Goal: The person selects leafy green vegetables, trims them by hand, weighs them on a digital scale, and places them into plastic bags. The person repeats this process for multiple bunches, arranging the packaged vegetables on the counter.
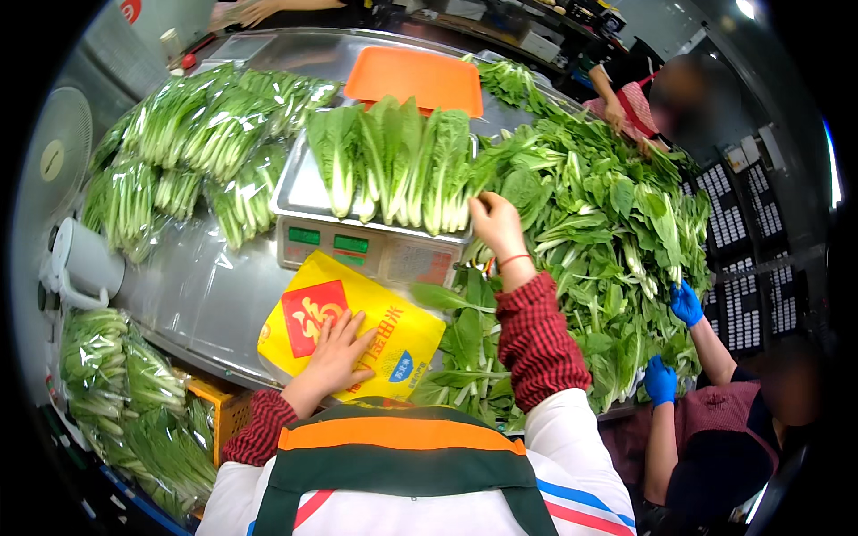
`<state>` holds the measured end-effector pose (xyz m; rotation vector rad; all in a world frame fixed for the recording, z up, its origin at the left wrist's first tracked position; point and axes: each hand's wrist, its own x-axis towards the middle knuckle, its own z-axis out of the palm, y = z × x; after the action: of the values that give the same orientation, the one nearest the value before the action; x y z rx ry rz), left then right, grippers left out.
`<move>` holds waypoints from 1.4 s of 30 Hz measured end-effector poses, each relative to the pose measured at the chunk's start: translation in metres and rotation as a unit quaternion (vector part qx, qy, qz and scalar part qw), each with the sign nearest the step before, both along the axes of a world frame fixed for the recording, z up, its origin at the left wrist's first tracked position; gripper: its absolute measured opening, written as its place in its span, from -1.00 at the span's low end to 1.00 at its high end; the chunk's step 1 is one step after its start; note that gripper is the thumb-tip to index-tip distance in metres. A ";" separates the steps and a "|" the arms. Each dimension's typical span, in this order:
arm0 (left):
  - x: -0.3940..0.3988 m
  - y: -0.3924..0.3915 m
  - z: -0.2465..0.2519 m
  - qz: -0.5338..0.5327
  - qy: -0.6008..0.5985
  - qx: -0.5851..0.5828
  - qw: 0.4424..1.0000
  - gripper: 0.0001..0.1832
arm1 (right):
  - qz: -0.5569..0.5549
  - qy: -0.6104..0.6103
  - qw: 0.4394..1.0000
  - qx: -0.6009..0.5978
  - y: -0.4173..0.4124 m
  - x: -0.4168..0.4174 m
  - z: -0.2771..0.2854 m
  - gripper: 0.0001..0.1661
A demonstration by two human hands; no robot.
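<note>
My left hand (338,358) lies flat with fingers spread on a yellow printed plastic bag (301,278), which bears writing and a red diamond. The bag lies in front of a digital scale (372,251). On the scale's metal pan (298,187), several heads of leafy lettuce (395,161) stand in a row, stem ends towards me. My right hand (499,224) is at the right end of this row, its fingers closed around the base of a leafy green (493,164). The stem end is hidden by the fingers.
A large heap of loose greens (590,181) covers the right side. Bagged greens (208,127) are piled at left, with more (127,402) by a yellow crate (221,409). An orange tray (415,74), a white jug (84,261) and co-workers' blue-gloved hands (685,303) surround the work area.
</note>
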<state>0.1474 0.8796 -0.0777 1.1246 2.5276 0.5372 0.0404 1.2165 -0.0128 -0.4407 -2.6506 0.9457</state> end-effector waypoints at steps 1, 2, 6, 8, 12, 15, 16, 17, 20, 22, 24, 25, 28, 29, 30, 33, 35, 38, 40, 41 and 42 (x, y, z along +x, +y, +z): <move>-0.005 -0.002 0.000 0.003 -0.026 0.018 0.999 -0.21 | -0.004 0.002 0.997 0.071 -0.006 -0.003 0.000 -0.61; -0.010 -0.004 0.000 0.006 -0.052 0.036 0.998 -0.21 | 0.001 0.011 0.996 0.091 -0.012 -0.003 0.004 -0.61; -0.038 -0.010 0.009 0.064 -0.086 0.112 0.988 -0.29 | 0.020 0.034 0.996 0.074 -0.026 -0.010 0.014 -0.60; -0.043 -0.011 0.007 0.073 -0.079 0.095 0.990 -0.37 | 0.036 -0.039 0.999 -0.006 -0.031 -0.010 0.025 -0.46; -0.041 -0.006 0.004 0.065 0.023 0.115 0.991 -0.52 | 0.016 -0.037 0.998 0.039 -0.038 -0.005 0.022 -0.38; -0.068 -0.002 0.008 0.201 0.008 0.275 0.940 -0.70 | 0.032 0.026 0.985 0.166 -0.040 0.000 0.016 -0.42; -0.085 0.002 0.023 0.214 0.089 0.310 0.922 -0.78 | 0.026 0.028 0.988 0.148 -0.040 0.000 0.015 -0.42; -0.097 0.006 0.039 0.235 0.078 0.323 0.913 -0.82 | 0.019 0.030 0.990 0.139 -0.040 0.000 0.014 -0.41; -0.127 0.027 0.065 0.240 0.154 0.326 0.901 -0.87 | -0.008 0.051 0.992 0.118 -0.040 0.004 0.008 -0.42; -0.138 0.042 0.074 0.227 0.210 0.310 0.899 -0.87 | -0.012 0.088 0.987 0.136 -0.040 0.008 0.006 -0.43; -0.143 0.057 0.080 0.223 0.238 0.294 0.899 -0.85 | -0.010 0.131 0.979 0.157 -0.043 0.014 0.008 -0.49; -0.141 0.068 0.083 0.183 0.262 0.282 0.905 -0.83 | -0.002 0.143 0.980 0.139 -0.045 0.015 0.008 -0.52; -0.135 0.101 0.087 0.122 0.285 0.224 0.924 -0.77 | 0.028 0.173 0.979 0.103 -0.050 0.018 0.005 -0.58; -0.136 0.109 0.083 0.138 0.263 0.193 0.935 -0.75 | 0.040 0.180 0.977 0.103 -0.051 0.019 0.003 -0.60; -0.138 0.115 0.080 0.154 0.243 0.163 0.944 -0.74 | 0.052 0.191 0.975 0.104 -0.052 0.019 0.003 -0.62; -0.141 0.123 0.076 0.213 0.193 0.180 0.941 -0.71 | 0.063 0.178 0.981 0.052 -0.052 0.028 0.001 -0.64; -0.147 0.122 0.084 0.256 0.068 0.196 0.944 -0.72 | 0.063 0.187 0.979 0.041 -0.051 0.032 0.002 -0.69; -0.165 0.106 0.083 0.301 -0.154 0.327 0.882 -0.72 | 0.077 0.189 0.979 -0.009 -0.054 0.039 0.009 -0.73; -0.164 0.099 0.083 0.306 -0.296 0.457 0.781 -0.77 | 0.103 0.127 0.980 -0.113 -0.064 0.049 0.022 -0.73; -0.155 0.097 0.085 0.304 -0.316 0.511 0.739 -0.81 | 0.117 0.122 0.962 -0.213 -0.071 0.052 0.026 -0.71; -0.143 0.103 0.080 0.286 -0.259 0.537 0.751 -0.83 | 0.129 0.116 0.934 -0.312 -0.081 0.054 0.030 -0.70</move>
<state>0.0048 0.9822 0.0026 0.2395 1.8920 2.2792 0.0948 1.1360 0.0172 -0.0897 -2.1794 1.8092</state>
